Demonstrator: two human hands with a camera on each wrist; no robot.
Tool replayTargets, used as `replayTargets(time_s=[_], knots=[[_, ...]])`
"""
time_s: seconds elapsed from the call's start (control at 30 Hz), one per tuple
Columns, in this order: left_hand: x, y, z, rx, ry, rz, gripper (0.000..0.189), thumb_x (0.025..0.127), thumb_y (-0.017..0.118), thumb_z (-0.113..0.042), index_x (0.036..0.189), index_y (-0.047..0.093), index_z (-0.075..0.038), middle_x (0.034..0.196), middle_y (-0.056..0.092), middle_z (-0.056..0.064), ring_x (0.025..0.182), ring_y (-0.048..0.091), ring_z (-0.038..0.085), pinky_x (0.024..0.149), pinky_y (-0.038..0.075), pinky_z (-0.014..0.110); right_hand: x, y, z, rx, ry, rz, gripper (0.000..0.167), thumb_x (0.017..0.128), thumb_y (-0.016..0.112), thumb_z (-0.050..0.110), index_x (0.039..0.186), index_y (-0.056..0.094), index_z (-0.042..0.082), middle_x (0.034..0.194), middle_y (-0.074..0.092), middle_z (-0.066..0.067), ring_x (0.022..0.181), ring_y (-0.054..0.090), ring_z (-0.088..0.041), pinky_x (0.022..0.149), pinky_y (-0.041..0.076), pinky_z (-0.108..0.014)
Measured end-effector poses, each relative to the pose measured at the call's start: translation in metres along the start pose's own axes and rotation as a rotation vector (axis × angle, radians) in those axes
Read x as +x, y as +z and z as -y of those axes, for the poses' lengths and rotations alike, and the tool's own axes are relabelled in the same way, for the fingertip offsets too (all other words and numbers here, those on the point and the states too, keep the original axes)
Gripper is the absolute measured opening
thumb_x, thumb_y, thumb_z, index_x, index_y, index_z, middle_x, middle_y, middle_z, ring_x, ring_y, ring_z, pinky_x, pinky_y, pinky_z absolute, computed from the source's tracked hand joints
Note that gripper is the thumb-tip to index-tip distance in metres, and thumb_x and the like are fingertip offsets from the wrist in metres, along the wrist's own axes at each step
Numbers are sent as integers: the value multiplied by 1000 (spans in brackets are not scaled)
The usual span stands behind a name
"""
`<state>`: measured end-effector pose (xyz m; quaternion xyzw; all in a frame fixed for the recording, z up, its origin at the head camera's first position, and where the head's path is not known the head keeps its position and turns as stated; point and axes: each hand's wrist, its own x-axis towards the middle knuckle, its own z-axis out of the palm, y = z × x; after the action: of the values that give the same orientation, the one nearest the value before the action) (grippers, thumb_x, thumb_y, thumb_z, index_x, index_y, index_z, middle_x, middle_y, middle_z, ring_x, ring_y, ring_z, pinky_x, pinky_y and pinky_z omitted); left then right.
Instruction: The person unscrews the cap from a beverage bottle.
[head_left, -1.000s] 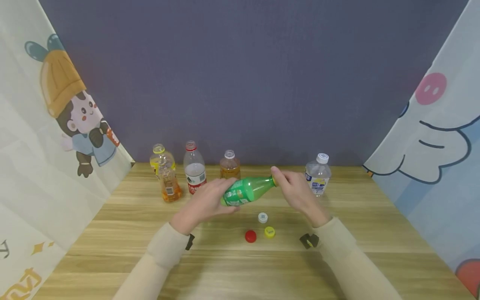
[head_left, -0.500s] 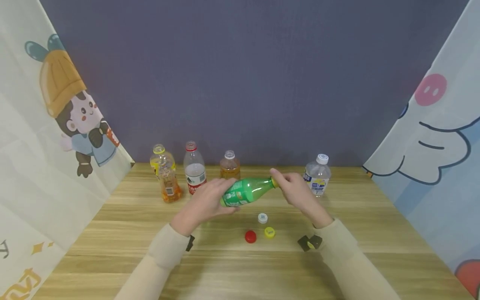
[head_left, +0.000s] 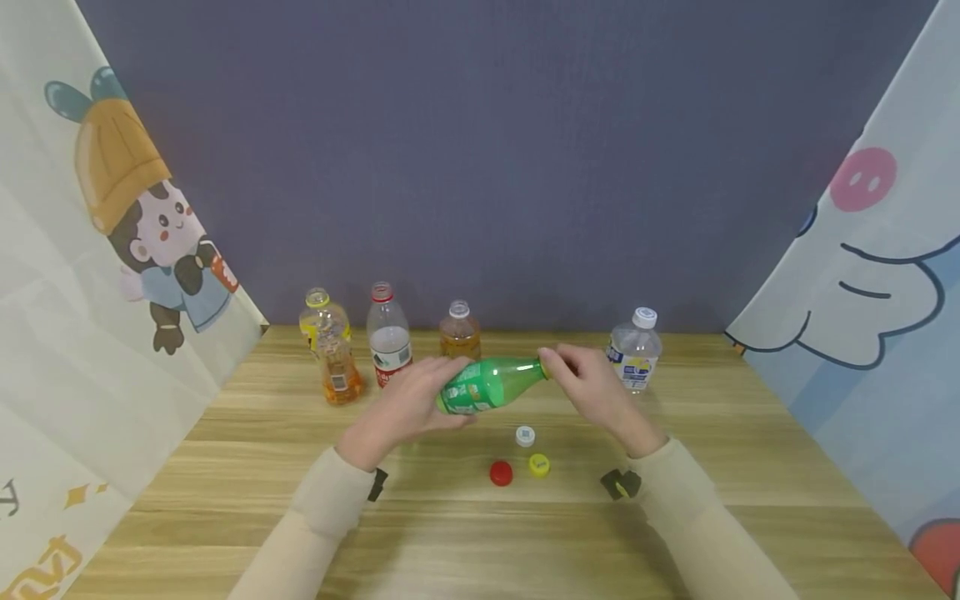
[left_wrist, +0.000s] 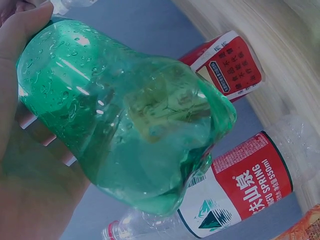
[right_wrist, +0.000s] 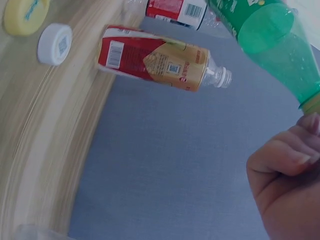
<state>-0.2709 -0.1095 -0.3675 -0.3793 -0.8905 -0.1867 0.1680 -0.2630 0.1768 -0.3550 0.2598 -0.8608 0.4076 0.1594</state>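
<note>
A green plastic bottle (head_left: 491, 385) is held tilted nearly sideways above the wooden table, its neck toward the right. My left hand (head_left: 405, 404) grips it around the labelled body; in the left wrist view its bumpy base (left_wrist: 170, 145) faces the camera. At the neck end, my right hand (head_left: 592, 385) pinches the yellow-gold cap (right_wrist: 312, 104), which the fingers partly cover. Below the bottle, three loose caps lie on the tabletop: a white cap (head_left: 525, 437), a yellow cap (head_left: 539, 465) and a red cap (head_left: 501, 473).
Along the back stand uncapped bottles: one with orange liquid (head_left: 341, 379), a red-ringed water bottle (head_left: 390, 342) and a brown drink bottle (head_left: 459, 337). A white-capped bottle (head_left: 636, 354) stands at right. The dark blue panel (head_left: 495, 167) rises behind the table (head_left: 480, 542).
My right thumb and fingers have shifted down around the cap, as in a twist. The bottle has drifted very slightly left in my left hand. The loose caps and standing bottles keep their places.
</note>
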Motion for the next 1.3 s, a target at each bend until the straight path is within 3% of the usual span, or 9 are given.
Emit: replayTargets(time_s=[0.1,0.2,0.37,0.5,0.67,1.07,1.3], knots=[[-1,1,1,-19,-5,12,72,74,91,-36,133,61,-10,109,69,4,95,64,19,78,54,37,0,0,0,-20,-24,2,36,106,52,23,72,53,14,61,41,6,53,37,-8,49,33,-25],[0,3,1,-34,-7,17,71,74,90,-35,133,60,-10,108,68,3,94,63,18,78,54,35,0,0,3,-34,8,-15,37,107,51,26,72,52,15,61,41,5,53,37,-9,49,33,-26],[0,5,0,-9,-10,-5,71,75,90,-36,133,60,-9,110,69,3,96,64,19,79,54,36,1,2,11,-22,208,-58,52,108,44,44,66,46,14,58,36,3,53,34,-14,50,32,-29],[1,5,-1,32,-14,-32,75,73,91,-37,134,59,-8,113,69,5,99,64,22,82,54,40,5,0,16,-24,376,-29,62,105,37,60,62,42,15,57,35,2,53,33,-16,52,33,-31],[1,7,-1,48,-6,-42,76,71,92,-37,134,60,-8,113,69,5,99,64,22,82,54,40,7,-2,20,-26,459,24,64,102,36,66,62,42,16,56,35,3,52,32,-15,50,32,-29],[0,5,-3,33,-3,-34,76,72,91,-37,134,60,-8,111,69,4,96,64,20,80,54,38,3,0,18,-2,359,-28,56,106,45,49,64,49,12,56,35,4,54,34,-15,53,33,-30],[0,2,-4,-25,-21,5,72,74,90,-35,133,60,-10,109,68,2,95,62,17,79,53,36,0,0,12,-32,159,-39,48,107,50,36,66,52,13,58,38,5,53,35,-12,52,31,-27]])
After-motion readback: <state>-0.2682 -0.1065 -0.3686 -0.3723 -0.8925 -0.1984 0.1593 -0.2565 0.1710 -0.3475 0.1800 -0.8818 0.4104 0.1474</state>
